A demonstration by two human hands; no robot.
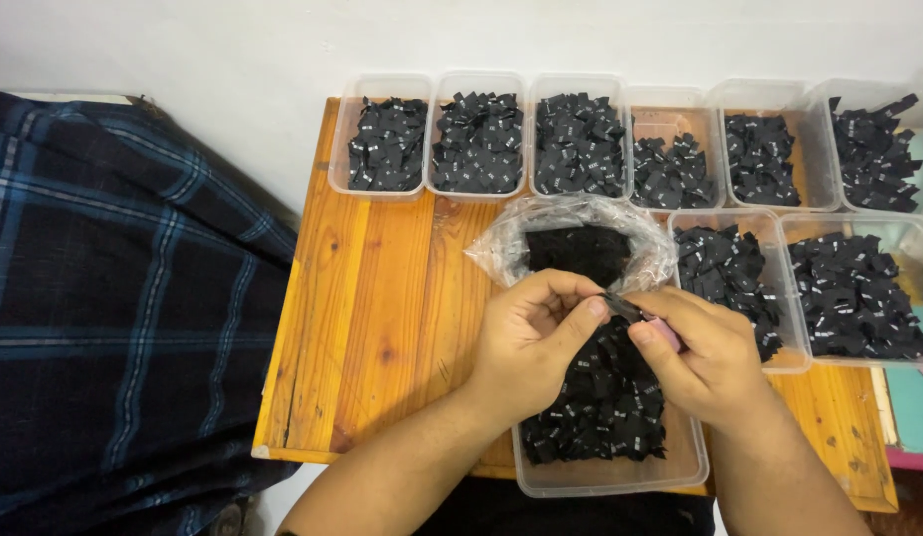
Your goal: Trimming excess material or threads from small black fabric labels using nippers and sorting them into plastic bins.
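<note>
My left hand [536, 337] and my right hand [705, 352] meet above a clear plastic tub [608, 474] at the table's front edge, filled with small black fabric labels [600, 407]. Both hands pinch one small black label [620, 306] between thumb and fingertips. My right hand also holds a small pink object [668, 333] against its fingers; what it is I cannot tell. Just behind the hands lies an open clear plastic bag [501, 243] with more black labels inside.
Several clear tubs of black labels line the back of the wooden table [382, 298], such as one at the far left [379, 139], and two more sit at the right [854, 293]. A dark blue plaid cloth [124, 298] lies left of the table.
</note>
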